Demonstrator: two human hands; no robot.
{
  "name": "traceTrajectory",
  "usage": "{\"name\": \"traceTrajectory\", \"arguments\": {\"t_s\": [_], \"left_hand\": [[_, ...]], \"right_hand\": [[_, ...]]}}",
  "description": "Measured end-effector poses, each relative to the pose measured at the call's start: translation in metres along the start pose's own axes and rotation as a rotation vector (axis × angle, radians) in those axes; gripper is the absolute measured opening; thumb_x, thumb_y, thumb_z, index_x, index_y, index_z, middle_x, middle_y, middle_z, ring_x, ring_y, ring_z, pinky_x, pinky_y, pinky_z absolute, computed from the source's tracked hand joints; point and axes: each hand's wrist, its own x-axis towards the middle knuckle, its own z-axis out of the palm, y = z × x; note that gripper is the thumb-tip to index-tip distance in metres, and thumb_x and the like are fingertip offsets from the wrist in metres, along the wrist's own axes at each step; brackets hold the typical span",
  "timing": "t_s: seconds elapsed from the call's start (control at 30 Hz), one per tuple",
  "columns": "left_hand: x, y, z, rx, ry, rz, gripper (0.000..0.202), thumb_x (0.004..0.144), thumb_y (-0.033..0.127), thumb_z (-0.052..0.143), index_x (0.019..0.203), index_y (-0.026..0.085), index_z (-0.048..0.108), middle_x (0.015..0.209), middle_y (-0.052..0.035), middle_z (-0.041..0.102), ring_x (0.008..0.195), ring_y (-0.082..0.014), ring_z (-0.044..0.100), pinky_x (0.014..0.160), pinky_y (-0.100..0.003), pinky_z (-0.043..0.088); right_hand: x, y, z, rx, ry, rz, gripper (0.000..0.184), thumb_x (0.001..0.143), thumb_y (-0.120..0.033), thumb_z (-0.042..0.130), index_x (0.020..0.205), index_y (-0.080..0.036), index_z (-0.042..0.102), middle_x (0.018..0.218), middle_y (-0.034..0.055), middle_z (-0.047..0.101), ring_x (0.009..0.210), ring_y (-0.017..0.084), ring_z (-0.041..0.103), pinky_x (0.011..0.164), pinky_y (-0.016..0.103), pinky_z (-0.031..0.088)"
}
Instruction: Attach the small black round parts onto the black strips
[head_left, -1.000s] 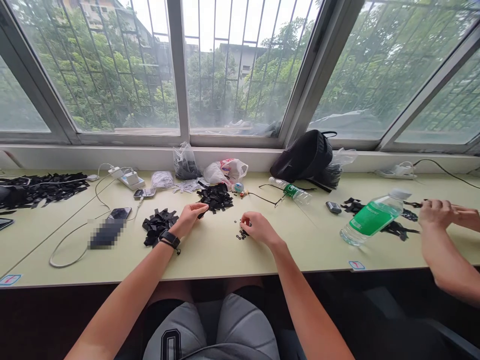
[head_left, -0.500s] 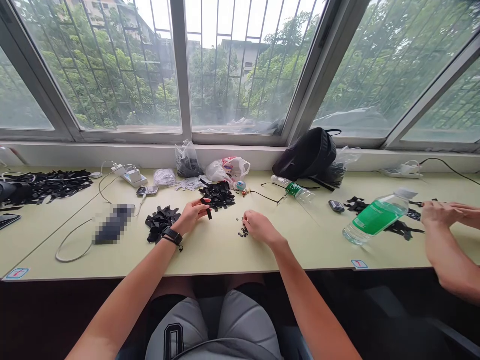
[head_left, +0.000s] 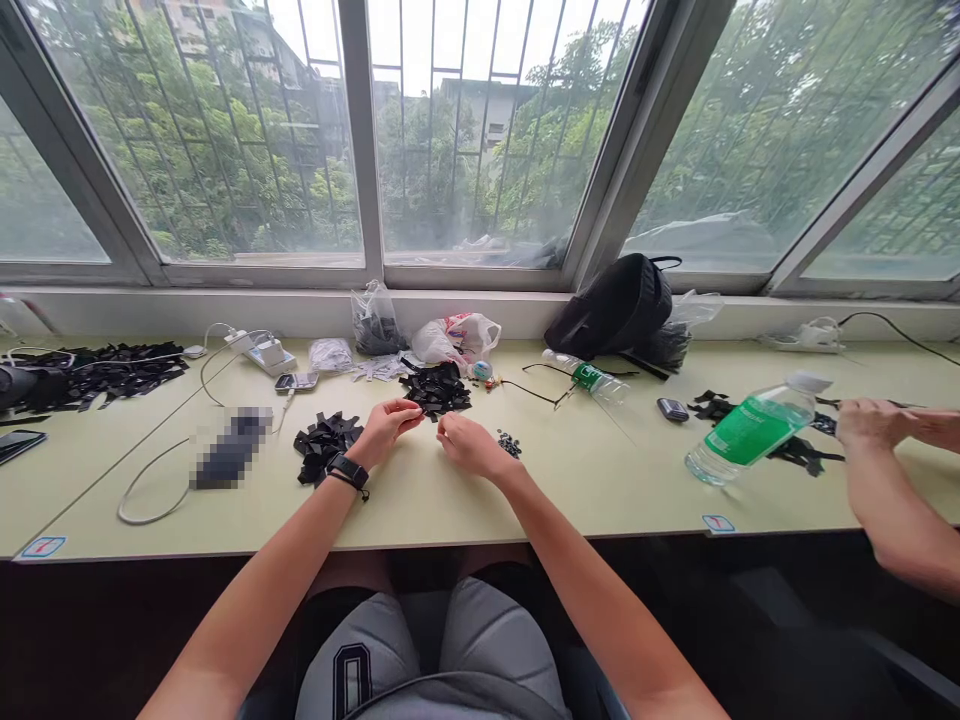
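Note:
My left hand (head_left: 390, 428), with a black band on its wrist, is pinched closed just in front of a pile of black strips (head_left: 435, 388). The black strip it held a moment ago is now mostly hidden by the fingers. My right hand (head_left: 472, 445) faces it a short way to the right, thumb and fingers pressed together; whatever they hold is too small or hidden. Small black rings (head_left: 510, 443) lie in a cluster just beyond the right hand's wrist. Another heap of black strips (head_left: 326, 445) sits beside my left wrist.
A clear bottle with a green label (head_left: 757, 430) stands tilted-looking at right, near a co-worker's hands (head_left: 874, 425). Glasses (head_left: 555, 402), a lying bottle (head_left: 589, 377) and a black bag (head_left: 615, 305) are behind. A pixelated dark object (head_left: 232, 450) and white cable (head_left: 124, 500) lie at left.
My right hand has moved left from the small rings toward my left hand, uncovering the rings. The strip that stuck out of my left fingers no longer shows clearly.

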Motion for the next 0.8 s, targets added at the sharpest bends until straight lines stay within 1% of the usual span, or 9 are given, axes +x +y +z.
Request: {"name": "traceTrajectory", "arguments": {"t_s": [0.1,0.17,0.23,0.33,0.43,0.5,0.63,0.73,0.8], "left_hand": [[0.000,-0.001,0.000,0.019,-0.014,-0.002,0.032,0.060,0.022,0.093,0.087,0.012,0.079,0.092,-0.0111,0.079,0.093,-0.0214,0.074,0.105,-0.041,0.054],[-0.001,-0.001,0.001,0.050,-0.026,0.003,0.032,0.063,0.023,0.091,0.091,0.012,0.081,0.093,-0.0120,0.079,0.093,-0.0217,0.074,0.104,-0.041,0.054],[-0.002,-0.001,0.003,0.086,-0.045,0.016,0.031,0.065,0.025,0.090,0.092,0.012,0.082,0.093,-0.0125,0.079,0.092,-0.0219,0.074,0.102,-0.040,0.055],[-0.005,-0.001,0.006,0.166,-0.086,0.043,0.032,0.068,0.030,0.091,0.092,0.012,0.082,0.093,-0.0128,0.080,0.088,-0.0214,0.073,0.094,-0.038,0.056],[-0.008,0.000,0.008,0.275,-0.136,0.073,0.035,0.070,0.036,0.091,0.094,0.012,0.082,0.091,-0.0128,0.079,0.083,-0.0201,0.071,0.081,-0.034,0.056],[-0.010,0.002,0.009,0.324,-0.155,0.090,0.035,0.071,0.038,0.090,0.094,0.012,0.082,0.089,-0.0120,0.079,0.080,-0.0188,0.069,0.074,-0.031,0.053],[-0.012,0.007,0.009,0.379,-0.169,0.096,0.032,0.071,0.039,0.089,0.089,0.014,0.079,0.085,-0.0090,0.077,0.074,-0.0161,0.067,0.066,-0.028,0.050],[-0.014,0.007,0.008,0.464,-0.143,0.058,0.032,0.071,0.039,0.088,0.088,0.014,0.077,0.085,-0.0086,0.076,0.071,-0.0158,0.067,0.061,-0.026,0.049],[-0.014,0.004,0.007,0.548,-0.118,0.028,0.030,0.071,0.037,0.086,0.088,0.014,0.076,0.080,-0.0080,0.075,0.067,-0.0158,0.067,0.057,-0.024,0.047]], "right_hand": [[0.003,-0.002,0.009,0.023,-0.014,-0.018,0.009,0.102,-0.016,0.052,0.099,-0.019,0.061,0.101,0.0099,0.067,0.091,0.022,0.062,0.079,0.032,0.045],[0.003,0.002,0.010,0.084,0.045,-0.010,0.009,0.101,-0.018,0.053,0.098,-0.020,0.061,0.100,0.0079,0.066,0.089,0.021,0.062,0.079,0.031,0.045],[0.002,0.006,0.008,0.171,0.148,0.024,0.013,0.103,-0.020,0.050,0.096,-0.021,0.061,0.099,0.0067,0.066,0.087,0.020,0.061,0.079,0.031,0.045],[0.003,0.010,0.005,0.303,0.263,0.085,0.028,0.108,-0.031,0.040,0.092,-0.021,0.060,0.095,0.0055,0.066,0.084,0.019,0.060,0.077,0.031,0.044],[0.006,0.010,0.005,0.382,0.259,0.130,0.039,0.107,-0.047,0.043,0.079,-0.022,0.054,0.080,0.0020,0.061,0.073,0.018,0.055,0.068,0.030,0.040],[0.008,0.009,0.006,0.441,0.256,0.157,0.042,0.103,-0.052,0.048,0.074,-0.022,0.050,0.072,-0.0002,0.057,0.066,0.017,0.051,0.063,0.029,0.037],[0.009,0.008,0.008,0.546,0.295,0.191,0.030,0.097,-0.045,0.056,0.079,-0.021,0.057,0.070,-0.0011,0.059,0.064,0.016,0.051,0.060,0.028,0.035],[0.008,0.009,0.010,0.473,0.265,0.212,0.020,0.091,-0.035,0.059,0.077,-0.021,0.060,0.071,0.0000,0.063,0.066,0.016,0.054,0.062,0.027,0.037],[0.006,0.009,0.012,0.392,0.221,0.216,0.018,0.088,-0.030,0.061,0.074,-0.020,0.060,0.072,0.0008,0.066,0.067,0.016,0.056,0.064,0.027,0.037]]}}
